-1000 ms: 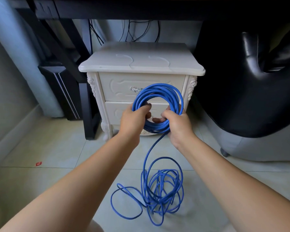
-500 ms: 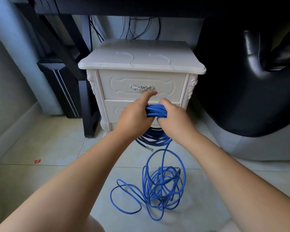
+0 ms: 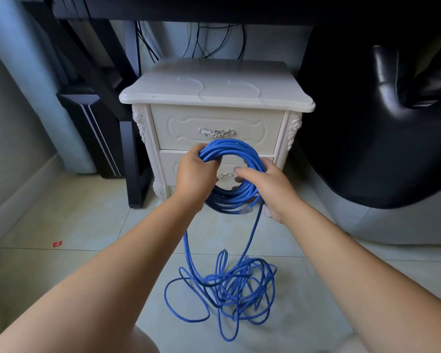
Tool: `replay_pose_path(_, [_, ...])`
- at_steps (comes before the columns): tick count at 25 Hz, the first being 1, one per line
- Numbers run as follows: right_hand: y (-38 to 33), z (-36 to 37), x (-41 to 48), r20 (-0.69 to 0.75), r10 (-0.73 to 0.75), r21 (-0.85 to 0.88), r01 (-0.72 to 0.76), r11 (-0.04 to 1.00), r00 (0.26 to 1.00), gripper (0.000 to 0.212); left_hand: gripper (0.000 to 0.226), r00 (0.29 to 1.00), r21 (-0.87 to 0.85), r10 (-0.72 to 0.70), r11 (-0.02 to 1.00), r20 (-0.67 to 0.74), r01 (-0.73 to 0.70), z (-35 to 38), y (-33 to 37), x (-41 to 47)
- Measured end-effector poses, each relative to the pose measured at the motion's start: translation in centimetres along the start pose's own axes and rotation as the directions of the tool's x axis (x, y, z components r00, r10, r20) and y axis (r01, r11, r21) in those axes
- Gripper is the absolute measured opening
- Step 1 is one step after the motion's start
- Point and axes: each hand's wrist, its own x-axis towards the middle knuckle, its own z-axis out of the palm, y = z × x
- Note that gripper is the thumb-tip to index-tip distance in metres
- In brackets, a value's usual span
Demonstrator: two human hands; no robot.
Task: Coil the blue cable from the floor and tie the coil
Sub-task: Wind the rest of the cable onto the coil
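Note:
I hold a round coil of blue cable [image 3: 242,149] upright in front of a white nightstand. My left hand [image 3: 195,174] grips the coil's upper left side, fingers curled round the bundle. At the coil's right side my right hand [image 3: 262,184] holds the strands, with the thumb stretched across the opening. A clear plug end [image 3: 246,210] sticks out at the coil's bottom. Two strands drop from the coil to a loose tangle of blue cable [image 3: 236,286] on the tiled floor.
The white nightstand [image 3: 214,98] with two drawers stands just behind the coil. A black leather chair [image 3: 382,123] fills the right side. A black desk leg [image 3: 133,159] and a dark case stand on the left. A small red scrap [image 3: 57,244] lies on the tiles.
The coil was squeezed flat between both hands half a second ago; now it stands open as a ring again. The loose cable on the floor has shifted slightly.

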Motion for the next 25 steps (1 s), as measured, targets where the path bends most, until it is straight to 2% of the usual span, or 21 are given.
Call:
replay_pose_path(2, [0.1, 0.2, -0.2, 0.029, 0.01, 0.124, -0.014, 0.992, 1.0, 0.029, 0.011, 0.994, -0.13, -0.106, 0.986, -0.038, 0.1, 0.0, 0.2, -0.1])
replay_pose_path(4, [0.3, 0.6, -0.5, 0.037, 0.008, 0.164, -0.014, 0.986, 0.999, 0.031, 0.012, 0.975, -0.256, -0.216, 0.947, -0.053, 0.196, 0.2, 0.3, -0.5])
replay_pose_path(7, [0.0, 0.8, -0.7, 0.168, 0.056, 0.34, -0.111, 0.934, 0.984, 0.05, 0.016, 0.934, -0.378, -0.353, 0.874, -0.059, 0.306, 0.4, 0.2, -0.9])
replay_pose_path(10, [-0.8, 0.0, -0.8, 0.291, 0.002, 0.489, -0.151, 0.859, 0.957, 0.068, 0.016, 0.885, -0.483, -0.464, 0.785, -0.046, 0.387, 0.4, 0.4, -0.8])
replay_pose_path(11, [-0.8, -0.1, -0.6, 0.294, -0.017, 0.47, -0.129, 0.873, 0.956, 0.081, 0.014, 0.868, -0.528, -0.497, 0.744, -0.027, 0.409, 0.4, 0.5, -0.8])
replay_pose_path(13, [-0.1, 0.5, -0.6, 0.252, -0.035, 0.318, -0.049, 0.947, 0.967, 0.113, 0.01, 0.844, -0.576, -0.537, 0.688, 0.003, 0.44, 0.6, 0.6, -1.1])
replay_pose_path(14, [0.4, 0.8, -0.6, 0.188, -0.047, 0.251, -0.002, 0.968, 0.981, 0.114, 0.011, 0.838, -0.577, -0.545, 0.678, 0.019, 0.455, 0.9, 0.6, -1.4])
replay_pose_path(15, [0.6, 1.1, -0.7, 0.116, -0.065, 0.224, 0.038, 0.974, 0.991, 0.104, 0.012, 0.837, -0.572, -0.545, 0.674, 0.042, 0.468, 1.2, 0.4, -1.6])
replay_pose_path(17, [0.7, 1.1, -0.7, -0.003, -0.098, 0.236, 0.096, 0.967, 0.995, 0.058, 0.012, 0.85, -0.549, -0.517, 0.684, 0.101, 0.481, 1.5, 0.0, -1.9])
replay_pose_path(18, [0.7, 1.0, -0.5, -0.058, -0.098, 0.22, 0.108, 0.969, 0.994, 0.038, 0.011, 0.863, -0.521, -0.489, 0.708, 0.126, 0.477, 1.5, -0.1, -1.9])
replay_pose_path(19, [0.6, 0.7, -0.4, -0.102, -0.097, 0.191, 0.115, 0.975, 0.99, 0.03, 0.01, 0.881, -0.462, -0.451, 0.756, 0.146, 0.464, 1.4, -0.3, -1.8])
replay_pose_path(22, [-0.2, -0.2, -0.1, -0.147, -0.132, 0.059, 0.142, 0.988, 0.98, 0.028, 0.012, 0.938, -0.182, -0.298, 0.927, 0.174, 0.329, 0.5, -0.1, -1.4])
replay_pose_path(24, [-0.7, -1.0, -0.1, -0.104, -0.213, -0.108, 0.202, 0.973, 0.972, 0.03, 0.025, 0.976, -0.021, -0.128, 0.991, 0.175, 0.134, -0.2, 0.1, -0.9])
replay_pose_path(25, [-0.9, -1.2, -0.2, -0.056, -0.253, -0.196, 0.238, 0.951, 0.966, 0.032, 0.039, 0.981, 0.103, 0.004, 0.994, 0.194, -0.024, -0.6, 0.1, -0.7])
